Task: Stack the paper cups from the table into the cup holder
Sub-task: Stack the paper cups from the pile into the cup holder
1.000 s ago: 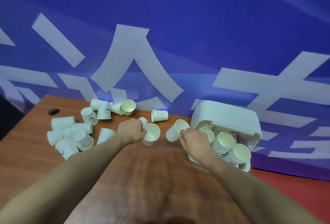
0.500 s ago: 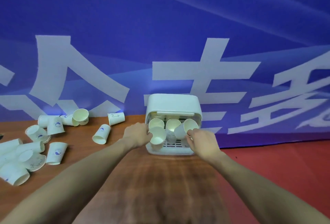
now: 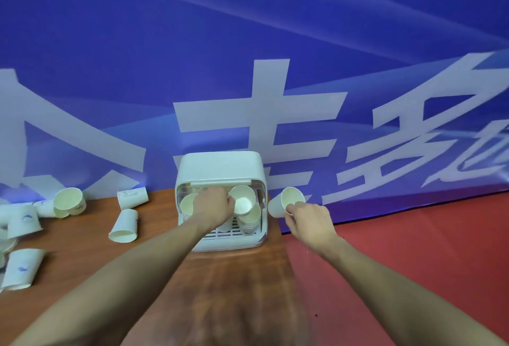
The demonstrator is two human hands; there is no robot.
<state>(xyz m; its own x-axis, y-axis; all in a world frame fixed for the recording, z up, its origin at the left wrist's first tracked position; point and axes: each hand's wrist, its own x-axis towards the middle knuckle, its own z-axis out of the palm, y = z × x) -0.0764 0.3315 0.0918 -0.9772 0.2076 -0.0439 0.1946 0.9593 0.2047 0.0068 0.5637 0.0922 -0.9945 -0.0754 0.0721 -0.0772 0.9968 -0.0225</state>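
Note:
A white box-shaped cup holder [image 3: 220, 166] stands at the table's far right, its open front facing me, with stacks of cups inside. My left hand [image 3: 213, 207] is inside the opening and grips a paper cup [image 3: 242, 202] by its rim, mouth toward me, over the stacks. My right hand [image 3: 308, 217] is just right of the holder and pinches another paper cup [image 3: 286, 201] by its rim, tilted with the mouth toward me. Several loose cups lie on the table to the left, such as one on its side [image 3: 124, 225].
The wooden table [image 3: 165, 276] ends just right of the holder, with red floor [image 3: 413, 249] beyond. A blue banner with large white characters [image 3: 261, 83] stands close behind the table. More cups [image 3: 68, 202] crowd the far left edge.
My left hand has pushed its cup farther into the holder. My right hand has drawn its cup out to the right of the holder. The view has shifted right.

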